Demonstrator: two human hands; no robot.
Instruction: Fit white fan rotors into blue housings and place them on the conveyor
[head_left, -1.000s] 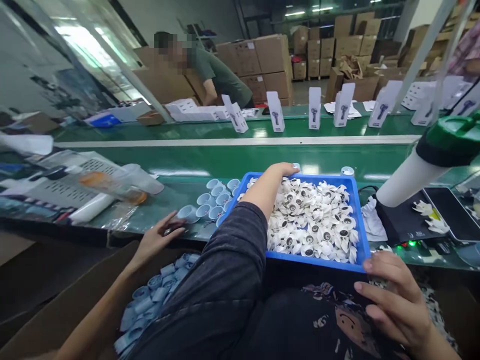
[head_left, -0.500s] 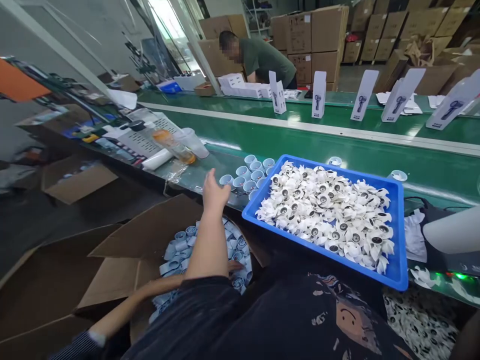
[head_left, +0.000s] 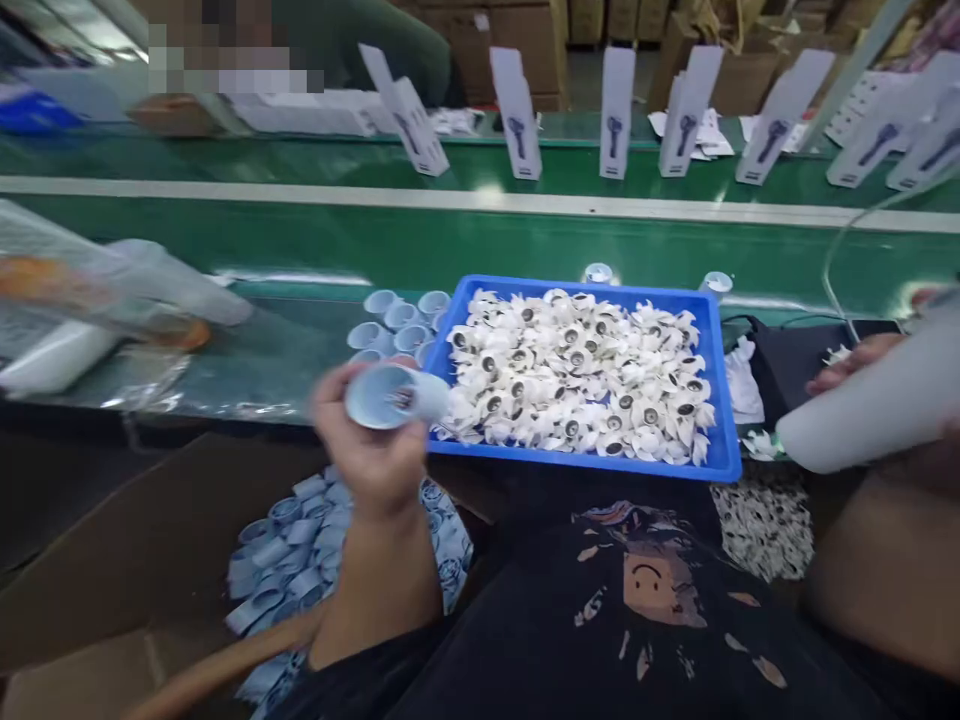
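My left hand (head_left: 375, 440) is wrapped round a light blue plastic cup-shaped housing (head_left: 386, 397), tilted so its open mouth and some small parts inside show. Just behind it, several like housings (head_left: 382, 325) stand on the bench beside a blue tray (head_left: 592, 462) heaped with white bladed fan wheels (head_left: 577, 370). At the far right, my right hand (head_left: 859, 362) is blurred and partly covered by a thick white cylinder (head_left: 862, 400). A small white piece shows by its fingers; whether they grip it is unclear.
Below the bench, a cardboard box (head_left: 90, 560) holds many light blue housings (head_left: 300, 550), with another person's forearm (head_left: 240, 650) across it. White printed cartons (head_left: 517, 115) stand along the far side of the green belt (head_left: 300, 235). A bottle (head_left: 112, 300) lies left.
My left hand, empty before over the bench, now holds a light blue housing and has come nearer. The view has turned right and down. My right hand has come into sight.
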